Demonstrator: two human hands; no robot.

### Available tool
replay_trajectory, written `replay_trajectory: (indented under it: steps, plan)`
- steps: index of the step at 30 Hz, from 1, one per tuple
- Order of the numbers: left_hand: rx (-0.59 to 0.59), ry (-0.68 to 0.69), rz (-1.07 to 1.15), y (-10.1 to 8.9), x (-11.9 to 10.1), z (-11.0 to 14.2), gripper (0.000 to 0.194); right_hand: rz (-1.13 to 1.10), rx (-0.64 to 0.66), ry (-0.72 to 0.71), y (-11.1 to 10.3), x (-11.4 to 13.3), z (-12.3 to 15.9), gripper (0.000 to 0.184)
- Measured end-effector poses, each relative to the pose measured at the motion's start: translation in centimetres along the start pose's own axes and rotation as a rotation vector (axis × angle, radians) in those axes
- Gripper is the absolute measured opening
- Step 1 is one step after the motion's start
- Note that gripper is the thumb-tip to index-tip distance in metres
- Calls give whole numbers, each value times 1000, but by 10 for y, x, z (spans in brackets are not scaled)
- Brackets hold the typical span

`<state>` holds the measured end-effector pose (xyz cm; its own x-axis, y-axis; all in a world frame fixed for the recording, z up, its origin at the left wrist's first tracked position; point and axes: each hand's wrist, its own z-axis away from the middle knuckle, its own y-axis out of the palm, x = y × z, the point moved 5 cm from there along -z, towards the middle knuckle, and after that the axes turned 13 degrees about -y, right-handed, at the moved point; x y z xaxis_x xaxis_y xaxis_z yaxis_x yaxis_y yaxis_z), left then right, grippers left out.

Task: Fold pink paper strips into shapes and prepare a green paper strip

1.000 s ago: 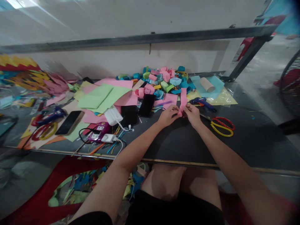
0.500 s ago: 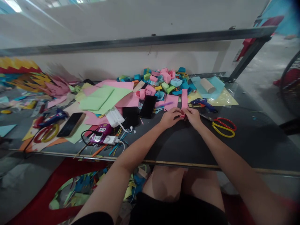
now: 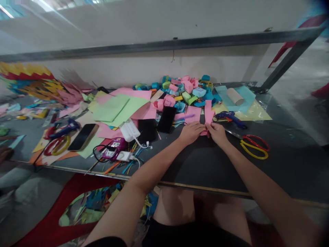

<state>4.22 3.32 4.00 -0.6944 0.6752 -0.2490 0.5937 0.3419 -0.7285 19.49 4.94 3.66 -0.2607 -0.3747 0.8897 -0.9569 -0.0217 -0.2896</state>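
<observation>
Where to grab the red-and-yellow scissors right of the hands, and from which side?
Take the scissors by the handle loops, coming from above on the right hand's side. They lie flat on the dark table, apart from other things, loops toward the right; the blades point left toward the blue glue gun. Flat loops give fingers little to hook, so probably pinch one loop's rim first.

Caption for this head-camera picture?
Both hands, left hand and right hand, pinch a pink paper strip beside scissors.
</observation>
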Motion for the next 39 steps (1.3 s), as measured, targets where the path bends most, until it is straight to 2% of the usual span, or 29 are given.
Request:
replay_trajectory:
  steps: [6, 11, 16, 19, 22, 28, 32, 36, 39]
  plan:
    - [-87, 22, -12, -4, 0, -4, 18, 34, 23, -28, 1, 4, -1, 73]
    - [-14, -55, -13, -4, 1, -10, 15, 82, 75, -8, 2, 6, 0, 74]
    - [-42, -96, 93, -8, 2, -10, 17, 82, 106, -26, 3, 3, -1, 75]
    - [22, -94, 142, -6, 1, -10, 12, 108, 133, -25, 3, 2, -1, 72]
    - [64, -150, 144, -4, 3, -11, 9, 90, 160, 1, 3, 2, -1, 67]
    - [57, -217, 204, -2, 12, -11, 18, 32, 199, 36, 3, -1, -1, 63]
    - [50, -261, 292, 1, 19, -12, 8, -111, 165, 105, 2, -7, -3, 67]
    - [16, -348, 437, 1, 30, -11, 18, -225, 89, 127, -1, -10, -4, 68]
    - [51, -420, 557, 3, 37, -10, 17, -244, 78, 125, 0, -11, -5, 69]
